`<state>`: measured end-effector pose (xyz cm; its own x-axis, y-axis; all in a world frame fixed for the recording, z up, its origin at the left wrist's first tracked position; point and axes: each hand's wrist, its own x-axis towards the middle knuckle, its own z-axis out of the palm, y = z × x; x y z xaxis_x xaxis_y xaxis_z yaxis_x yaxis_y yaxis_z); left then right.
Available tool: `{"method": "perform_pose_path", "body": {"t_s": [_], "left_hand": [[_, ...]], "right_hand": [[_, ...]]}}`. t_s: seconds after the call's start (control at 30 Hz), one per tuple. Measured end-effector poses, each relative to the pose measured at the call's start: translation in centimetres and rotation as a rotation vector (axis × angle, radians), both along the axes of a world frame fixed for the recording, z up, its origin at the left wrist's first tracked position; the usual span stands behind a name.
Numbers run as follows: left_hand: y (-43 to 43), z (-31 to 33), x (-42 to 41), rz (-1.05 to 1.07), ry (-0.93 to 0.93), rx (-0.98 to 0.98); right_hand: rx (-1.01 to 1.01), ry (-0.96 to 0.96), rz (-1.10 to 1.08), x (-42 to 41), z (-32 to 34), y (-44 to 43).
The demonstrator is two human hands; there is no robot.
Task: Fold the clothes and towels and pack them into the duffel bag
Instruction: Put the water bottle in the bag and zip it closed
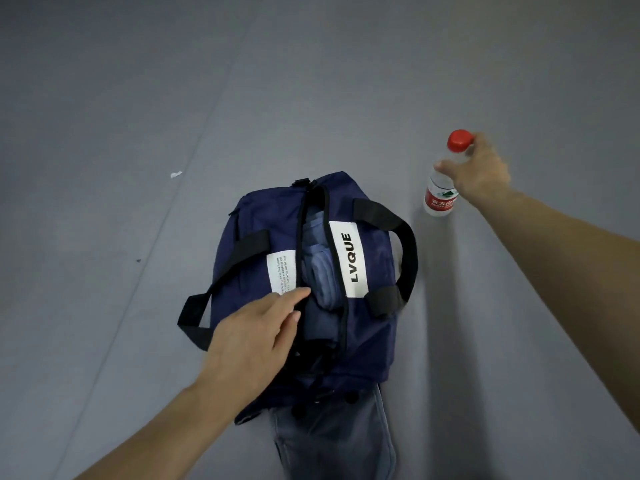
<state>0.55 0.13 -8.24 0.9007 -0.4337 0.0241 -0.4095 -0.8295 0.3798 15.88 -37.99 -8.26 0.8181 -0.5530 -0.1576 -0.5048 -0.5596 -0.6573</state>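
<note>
on bag (375,261) rim, l hand (249,327) flat; r hand (481,171) round bottle (438,197)

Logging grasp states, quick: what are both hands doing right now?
Left hand: open, fingers resting on bag edge.
Right hand: grips bottle.

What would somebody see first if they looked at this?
The navy duffel bag with its white LVQUE label, in the middle of the grey floor, unzipped with folded blue clothes showing inside. Next, the red-capped water bottle standing to its right, with the right hand gripping it near the neck. The left hand rests on the bag's left edge, and jeans lie at its near end.
</note>
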Motion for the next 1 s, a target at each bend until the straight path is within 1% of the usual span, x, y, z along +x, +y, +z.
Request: {"method": "perform_pose_path", "body": {"t_s": [0.07,0.17,0.23,0.3,0.37,0.43,0.5,0.63,0.7,0.8,0.9,0.93,1.0], "left_hand": [[0.0,1.0,-0.1,0.02,-0.023,-0.016],[0.1,2.9,0.6,0.059,-0.04,-0.043],[0.5,4.6,1.1,0.082,-0.036,-0.026],[0.9,6.3,1.1,0.056,-0.015,0.005],[1.3,8.0,0.2,0.013,0.03,0.034],[1.1,9.3,-0.7,-0.009,0.111,0.026],[0.7,11.1,-1.6,0.032,0.189,-0.078],[-1.0,16.2,-2.7,0.142,0.26,-0.418],[-1.4,19.0,-3.8,0.157,0.287,-0.528],[-0.4,22.5,-5.5,0.144,0.309,-0.613],[1.5,24.4,-7.5,0.183,0.328,-0.67],[1.9,24.6,-8.0,0.195,0.332,-0.696],[1.9,24.5,-9.1,0.218,0.329,-0.755]], "right_hand": [[-0.072,-0.001,0.047,-1.0,-0.4,1.8],[-0.113,-0.095,0.065,-3.6,-0.1,3.6],[-0.066,-0.141,0.059,-5.7,1.3,4.4],[0.008,-0.154,0.082,-7.7,3.5,5.2],[0.092,-0.17,0.148,-9.8,6.6,6.7],[0.135,-0.203,0.242,-11.5,10.1,8.3],[0.175,-0.239,0.349,-13.3,13.9,10.0],[0.352,-0.276,0.512,-16.6,21.7,13.6],[0.412,-0.281,0.575,-18.3,25.0,15.4],[0.548,-0.295,0.629,-20.5,29.5,17.5],[0.656,-0.305,0.599,-22.3,32.1,19.4],[0.646,-0.314,0.598,-22.7,32.3,19.9],[0.548,-0.316,0.605,-23.6,31.6,21.0]]}}
